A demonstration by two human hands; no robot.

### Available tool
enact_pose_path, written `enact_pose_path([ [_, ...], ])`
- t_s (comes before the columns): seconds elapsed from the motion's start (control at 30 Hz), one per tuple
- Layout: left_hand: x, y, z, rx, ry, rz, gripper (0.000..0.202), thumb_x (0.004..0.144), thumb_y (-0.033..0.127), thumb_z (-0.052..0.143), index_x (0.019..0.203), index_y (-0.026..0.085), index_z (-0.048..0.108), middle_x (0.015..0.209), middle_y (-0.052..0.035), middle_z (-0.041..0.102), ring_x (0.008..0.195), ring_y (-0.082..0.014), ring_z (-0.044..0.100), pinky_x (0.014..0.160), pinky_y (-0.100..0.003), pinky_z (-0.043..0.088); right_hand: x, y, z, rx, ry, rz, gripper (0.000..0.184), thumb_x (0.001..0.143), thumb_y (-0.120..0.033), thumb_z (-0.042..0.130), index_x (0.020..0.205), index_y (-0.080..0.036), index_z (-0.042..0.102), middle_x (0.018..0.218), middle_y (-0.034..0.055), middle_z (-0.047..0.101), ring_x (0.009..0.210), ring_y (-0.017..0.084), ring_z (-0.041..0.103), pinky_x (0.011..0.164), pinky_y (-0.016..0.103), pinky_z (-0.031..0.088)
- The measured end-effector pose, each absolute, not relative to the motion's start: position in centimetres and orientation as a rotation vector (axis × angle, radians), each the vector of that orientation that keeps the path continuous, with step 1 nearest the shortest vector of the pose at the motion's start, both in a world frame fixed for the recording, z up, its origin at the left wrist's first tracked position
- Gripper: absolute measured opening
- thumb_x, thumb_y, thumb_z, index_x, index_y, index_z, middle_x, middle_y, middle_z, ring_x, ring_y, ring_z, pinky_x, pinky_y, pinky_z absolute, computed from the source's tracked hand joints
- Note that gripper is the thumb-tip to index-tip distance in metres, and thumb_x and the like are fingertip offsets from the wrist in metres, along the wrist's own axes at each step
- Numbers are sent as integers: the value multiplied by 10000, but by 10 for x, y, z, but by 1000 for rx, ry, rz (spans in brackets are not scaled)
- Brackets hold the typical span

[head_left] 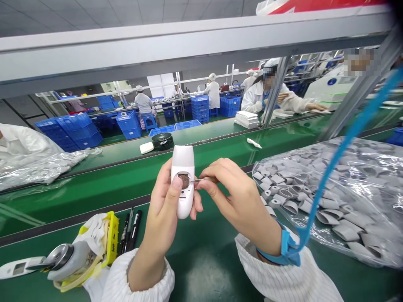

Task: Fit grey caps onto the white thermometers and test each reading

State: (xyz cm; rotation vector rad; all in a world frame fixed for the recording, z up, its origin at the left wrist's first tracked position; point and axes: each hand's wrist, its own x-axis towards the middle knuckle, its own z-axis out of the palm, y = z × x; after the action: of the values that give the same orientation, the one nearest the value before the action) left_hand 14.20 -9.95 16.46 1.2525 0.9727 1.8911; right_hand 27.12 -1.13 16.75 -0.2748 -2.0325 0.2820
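The left hand (163,209) is clasping the white device (183,161) nearly upright, a touch off mid-view towards seven o'clock, thumb pressing at the opening (184,178). Taking the device as the dial's centre, the right hand (239,201) is pinching a thin tool (208,179) and pointing it in from three o'clock. Its tip is meeting the opening's right edge; how deep it's going, I cannot tell. The hands are working close together, and whether their fingertips are touching isn't showing.

So how far along? The job is looking mid-way, I'd judge: the opening is lying uncovered, something brown and rounded is showing inside, and the tool is engaging right there. Whether anything in there is already sitting finished, or how much is remaining, I cannot tell.

Over to the containers! At three o'clock a big clear bag (324,251) is spreading wide, holding a heap of pale grey sleeves (349,220). At eight o'clock a yellow basket (113,239) is carrying crumpled white cloth (96,224), with a metal-capped bottle (71,264) leaning in or against it. Beyond, towards one o'clock, blue crates (200,110) are standing stacked, their contents not showing.
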Motion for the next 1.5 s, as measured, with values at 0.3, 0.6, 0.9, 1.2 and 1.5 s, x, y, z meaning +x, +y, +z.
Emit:
enact_pose_path([
  [0.3, 141, -100, 154, 1526, 1446, 1955, 375, 1061, 406, 484, 1427, 326, 508, 866, 18, 638, 627, -86, 550, 572, -199, 488, 268, -14, 166, -380, -2000, -176, 295, 1022, -201, 545, 746, -148, 635, 630, 28, 611, 574, 155, 517, 571, 308, 356],
  [0.6, 138, -101, 171, 1090, 993, 1705, 418, 1021, 382, 537, 1388, 192, 477, 729, 14, 636, 454, -74, 509, 404, -162, 414, 266, 1, 166, -131, -1967, 348, 210, 1000, -234, 582, 795, -190, 585, 666, -21, 588, 572, 107, 509, 556, 236, 394],
  [0.9, 147, -99, 157, 1379, 1439, 1964, 442, 1038, 428, 514, 1459, 298, 486, 795, 8, 625, 599, -134, 535, 528, -247, 451, 267, -9, 167, -348, -1997, -208, 335, 1035, -267, 542, 715, -187, 603, 604, 6, 583, 562, 142, 489, 550, 305, 309],
  [1.2, 146, -99, 158, 1409, 1476, 2002, 452, 1007, 441, 571, 1424, 268, 543, 777, 4, 630, 574, -132, 527, 541, -246, 452, 262, -6, 160, -327, -2009, -84, 324, 1047, -282, 517, 754, -184, 614, 630, 11, 603, 583, 136, 523, 575, 288, 334],
  [1.5, 132, -102, 172, 1058, 1082, 1709, 531, 950, 431, 625, 1387, 161, 491, 630, 32, 608, 386, -80, 470, 351, -162, 380, 257, 1, 160, -79, -1987, 280, 215, 1022, -267, 567, 833, -189, 636, 647, -21, 598, 559, 112, 518, 573, 245, 394],
])
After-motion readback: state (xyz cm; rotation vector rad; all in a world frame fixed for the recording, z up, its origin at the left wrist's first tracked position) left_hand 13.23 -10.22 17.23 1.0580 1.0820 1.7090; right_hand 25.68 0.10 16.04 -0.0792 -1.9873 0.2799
